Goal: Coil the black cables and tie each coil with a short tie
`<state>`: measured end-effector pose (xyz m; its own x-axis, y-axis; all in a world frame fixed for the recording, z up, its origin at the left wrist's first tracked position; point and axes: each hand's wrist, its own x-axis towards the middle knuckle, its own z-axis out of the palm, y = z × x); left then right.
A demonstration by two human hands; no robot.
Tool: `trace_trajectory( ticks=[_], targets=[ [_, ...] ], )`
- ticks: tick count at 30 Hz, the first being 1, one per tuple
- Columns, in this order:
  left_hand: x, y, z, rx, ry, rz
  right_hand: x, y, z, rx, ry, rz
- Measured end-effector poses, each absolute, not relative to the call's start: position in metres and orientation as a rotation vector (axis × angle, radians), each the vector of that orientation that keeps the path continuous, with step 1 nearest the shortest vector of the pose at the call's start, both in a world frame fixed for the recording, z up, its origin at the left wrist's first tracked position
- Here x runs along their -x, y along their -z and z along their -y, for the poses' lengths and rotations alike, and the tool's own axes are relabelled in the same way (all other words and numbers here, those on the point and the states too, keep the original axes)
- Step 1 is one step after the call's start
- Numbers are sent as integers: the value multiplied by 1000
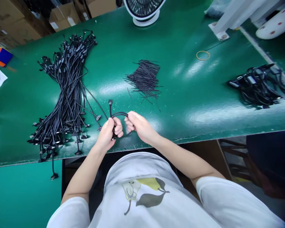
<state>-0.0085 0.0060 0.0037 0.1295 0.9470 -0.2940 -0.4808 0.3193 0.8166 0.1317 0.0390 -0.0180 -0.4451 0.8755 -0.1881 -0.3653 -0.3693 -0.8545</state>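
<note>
Near the front edge of the green table, my left hand [110, 129] is closed around a black cable [110, 109], whose plug end sticks up above the fist. A loop of that cable arches across to my right hand [139, 125], where thumb and fingers pinch it. My two fists are a small gap apart. Left of them lies a large bundle of black cables [70, 82], connectors at both ends; one strand runs from it toward my left hand. Beyond my hands is a pile of short, thin black ties [144, 77].
Coiled black cables [258, 84] lie at the right. A white fan [146, 12] stands at the back, a metal bracket [220, 30] and a yellow ring [203, 55] at the back right. An orange and blue object [2, 57] is far left. Cardboard boxes [64, 15] stand behind the table.
</note>
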Motion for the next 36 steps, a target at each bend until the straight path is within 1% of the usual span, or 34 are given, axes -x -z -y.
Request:
trace_trajectory(
  ticks=[2,4,6,9,13,16,23,26,30,32,36],
  targets=[
    [1,7,-3,-614,-1143,-962,-127,18,-33,861,-1951,753],
    [-4,16,3,-640,-1171,-1001,-125,15,-30,875,-1926,683],
    [-7,23,10,-703,-1152,-1018,-124,13,-28,863,-1938,717],
    [-3,29,20,-896,-1022,-1015,-124,14,-25,842,-1956,767],
    [9,32,27,-1156,-882,-1127,-122,17,-19,891,-1852,752],
    [15,36,28,-1233,-771,-1198,-120,17,-12,879,-1875,786],
    [2,38,24,-995,-800,-961,-117,9,-17,842,-1839,811],
    [-3,34,27,-980,-756,-867,-123,2,-21,852,-1890,867],
    [-7,29,35,-841,-641,-727,-127,-8,-20,690,-1877,1013],
    [-8,25,37,-724,-665,-724,-123,-7,-21,682,-1850,1029],
    [-9,15,36,-517,-752,-803,-115,3,-31,803,-1701,1065]
  ],
)
